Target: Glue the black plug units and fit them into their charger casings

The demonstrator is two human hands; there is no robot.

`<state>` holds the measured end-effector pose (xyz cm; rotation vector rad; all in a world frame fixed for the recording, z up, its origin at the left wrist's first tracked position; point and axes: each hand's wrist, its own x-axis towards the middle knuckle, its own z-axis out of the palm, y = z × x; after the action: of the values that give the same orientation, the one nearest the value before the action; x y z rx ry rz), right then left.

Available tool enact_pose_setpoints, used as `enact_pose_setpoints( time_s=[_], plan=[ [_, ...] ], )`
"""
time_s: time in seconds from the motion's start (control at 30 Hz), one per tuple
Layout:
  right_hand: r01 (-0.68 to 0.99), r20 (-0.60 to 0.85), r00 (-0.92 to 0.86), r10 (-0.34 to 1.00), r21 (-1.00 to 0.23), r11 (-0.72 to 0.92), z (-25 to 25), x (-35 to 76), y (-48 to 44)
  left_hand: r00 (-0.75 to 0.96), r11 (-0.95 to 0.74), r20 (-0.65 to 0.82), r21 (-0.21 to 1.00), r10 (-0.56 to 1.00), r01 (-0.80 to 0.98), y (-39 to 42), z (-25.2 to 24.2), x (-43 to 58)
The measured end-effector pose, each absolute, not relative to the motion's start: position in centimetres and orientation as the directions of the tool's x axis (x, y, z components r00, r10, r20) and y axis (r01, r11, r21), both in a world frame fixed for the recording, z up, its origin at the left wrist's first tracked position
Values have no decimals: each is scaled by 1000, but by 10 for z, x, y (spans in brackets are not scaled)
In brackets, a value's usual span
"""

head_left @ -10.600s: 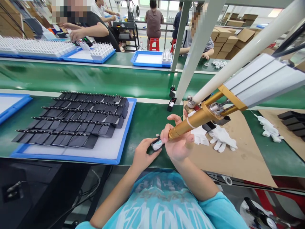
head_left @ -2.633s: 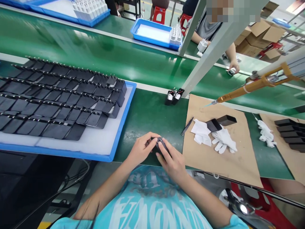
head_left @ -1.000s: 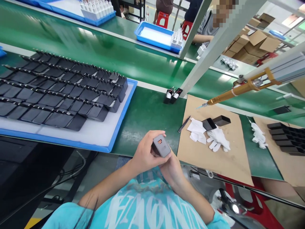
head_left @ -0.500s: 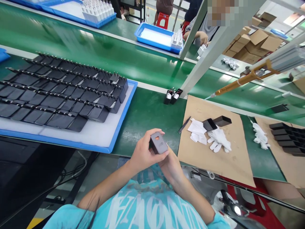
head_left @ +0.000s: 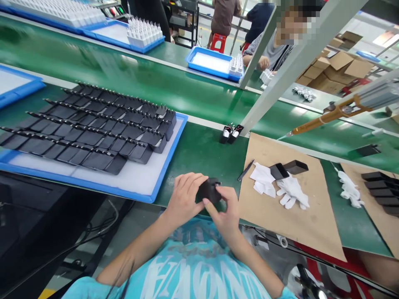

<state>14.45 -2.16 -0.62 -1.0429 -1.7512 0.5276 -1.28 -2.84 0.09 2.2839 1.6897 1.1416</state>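
A small black plastic unit (head_left: 209, 191) is held near the bench's front edge between both hands. My left hand (head_left: 186, 194) wraps its fingers round the left side of it. On the other side, my right hand (head_left: 225, 206) grips it with thumb and fingers, the fingertips at its upper right edge. The face that the unit turns to the camera is dark and partly covered by fingers. Left of my hands, a blue-rimmed tray (head_left: 156, 182) holds rows of black units (head_left: 102, 124) with metal pins on top.
Brown cardboard (head_left: 293, 224) on the right bears white gloves (head_left: 291, 191), two black housings (head_left: 278, 171) and, at its edge, tweezers (head_left: 246, 170). Two wired black units (head_left: 230, 133) stand by the metal post (head_left: 264, 83). An orange-and-grey tool (head_left: 327, 117) hangs at the right. A person sits across the bench.
The unit has been turned, so its grey face with the port no longer shows. My right hand has come up from underneath to its right side. The camera view has shifted slightly.
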Motion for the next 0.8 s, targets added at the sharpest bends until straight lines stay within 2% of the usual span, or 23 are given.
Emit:
enact_pose_setpoints(
  time_s=[0.07, 0.13, 0.27, 0.4, 0.53, 0.67, 0.8],
  plan=[
    [471, 610, -236, 757, -610, 638, -4, 138, -20, 119, -383, 513, 446, 850, 809, -31, 0, -17],
    [459, 606, -314, 731, -577, 676, -2, 132, -18, 104, -372, 507, 462, 855, 805, -34, 1, -24],
    [320, 513, -438, 738, -679, 661, 2, 127, -16, 59, -325, 457, 529, 887, 784, -41, 10, -57],
    [291, 481, -415, 773, -734, 613, -3, 131, -14, -28, -203, 411, 508, 911, 837, -51, 25, -115],
    [293, 463, -395, 793, -755, 587, -10, 133, -10, 26, -127, 295, 328, 955, 936, -55, 36, -171],
    [300, 435, -404, 805, -768, 566, -15, 134, -8, 15, -42, 263, 98, 965, 994, -50, 42, -203],
    [377, 386, -414, 824, -752, 541, -11, 145, 1, -26, 20, 218, 32, 976, 999, -45, 43, -217]
  ],
)
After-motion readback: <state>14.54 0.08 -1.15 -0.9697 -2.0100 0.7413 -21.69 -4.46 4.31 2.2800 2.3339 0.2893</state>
